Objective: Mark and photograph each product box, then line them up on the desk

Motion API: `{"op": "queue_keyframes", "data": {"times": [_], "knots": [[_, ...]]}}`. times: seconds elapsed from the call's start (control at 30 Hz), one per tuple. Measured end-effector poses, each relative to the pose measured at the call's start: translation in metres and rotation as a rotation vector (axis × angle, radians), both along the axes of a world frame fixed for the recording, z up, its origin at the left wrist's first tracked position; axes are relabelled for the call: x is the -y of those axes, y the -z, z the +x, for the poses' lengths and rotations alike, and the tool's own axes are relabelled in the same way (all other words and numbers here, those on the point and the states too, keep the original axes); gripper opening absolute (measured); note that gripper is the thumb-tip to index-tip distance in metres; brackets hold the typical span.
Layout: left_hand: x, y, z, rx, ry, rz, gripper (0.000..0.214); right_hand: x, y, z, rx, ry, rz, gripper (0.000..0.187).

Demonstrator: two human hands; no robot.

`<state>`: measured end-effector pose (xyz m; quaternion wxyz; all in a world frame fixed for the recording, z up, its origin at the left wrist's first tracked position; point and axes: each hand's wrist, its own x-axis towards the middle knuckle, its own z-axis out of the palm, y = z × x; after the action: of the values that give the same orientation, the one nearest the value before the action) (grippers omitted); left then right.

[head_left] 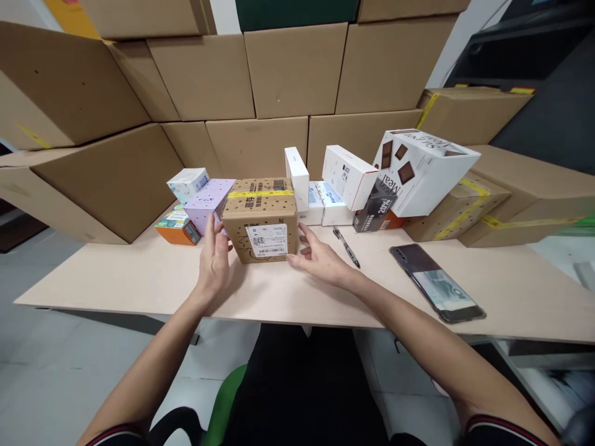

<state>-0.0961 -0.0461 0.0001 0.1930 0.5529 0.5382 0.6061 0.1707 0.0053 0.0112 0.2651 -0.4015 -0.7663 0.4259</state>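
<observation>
A small brown cardboard parcel (260,218) with yellow tape across its top and a white shipping label on its front stands on the light wooden table (139,279). My left hand (214,259) is open at the parcel's left side, fingers up and close to it. On the other side, my right hand (320,257) lies open on the table by the lower right corner, fingers spread. Whether either hand touches the parcel I cannot tell. Neither holds anything.
Behind the parcel stand a lilac box (207,203), a pale blue-white box (187,183), an orange-green box (178,227), several white boxes (348,174) and a large white box with brown squares (421,170). A black pen (346,246) and a dark phone (437,282) lie at right. Big cartons (292,68) wall the back.
</observation>
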Motion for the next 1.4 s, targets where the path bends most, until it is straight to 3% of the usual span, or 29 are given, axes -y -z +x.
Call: {"op": "queue_keyframes", "data": {"times": [0.07, 0.13, 0.27, 0.43, 0.63, 0.73, 0.83, 1.03, 1.1, 1.2, 1.3, 1.4], "knots": [[-0.006, -0.001, -0.002, 0.147, 0.068, -0.143, 0.080, -0.004, 0.011, -0.004, -0.108, -0.040, -0.008, 0.107], [-0.008, 0.001, 0.001, 0.255, 0.125, -0.185, 0.082, -0.006, 0.019, -0.004, -0.209, -0.089, 0.003, 0.108], [0.005, 0.006, 0.012, 0.435, 0.088, -0.037, 0.067, 0.001, 0.022, 0.006, -0.318, -0.171, 0.001, 0.104], [0.024, -0.003, 0.026, 0.617, 0.047, 0.088, 0.062, 0.014, 0.010, 0.019, -0.374, -0.208, -0.052, 0.094], [0.026, -0.010, 0.032, 0.676, 0.068, 0.094, 0.061, 0.013, 0.013, 0.018, -0.489, -0.074, -0.037, 0.061], [0.029, -0.006, 0.031, 0.683, 0.092, 0.040, 0.059, 0.011, 0.018, 0.015, -0.517, -0.023, -0.053, 0.065], [0.032, -0.005, 0.025, 0.704, 0.156, -0.027, 0.066, 0.011, 0.021, 0.014, -0.527, 0.029, 0.063, 0.076], [0.030, -0.011, 0.008, 0.676, 0.150, -0.091, 0.059, 0.016, 0.021, 0.018, -0.529, 0.089, 0.480, 0.061], [0.024, -0.011, 0.006, 0.662, 0.188, -0.168, 0.057, 0.019, 0.020, 0.020, -0.586, 0.141, 0.482, 0.058], [0.008, -0.013, 0.003, 0.570, 0.259, -0.335, 0.053, 0.022, 0.016, 0.027, -0.650, 0.215, 0.355, 0.069], [-0.011, -0.018, -0.006, 0.344, 0.305, -0.434, 0.047, 0.021, 0.013, 0.039, -0.609, 0.223, 0.281, 0.080], [-0.032, -0.022, -0.017, 0.132, 0.429, -0.530, 0.046, 0.017, 0.014, 0.053, -0.532, 0.226, 0.325, 0.073]]}}
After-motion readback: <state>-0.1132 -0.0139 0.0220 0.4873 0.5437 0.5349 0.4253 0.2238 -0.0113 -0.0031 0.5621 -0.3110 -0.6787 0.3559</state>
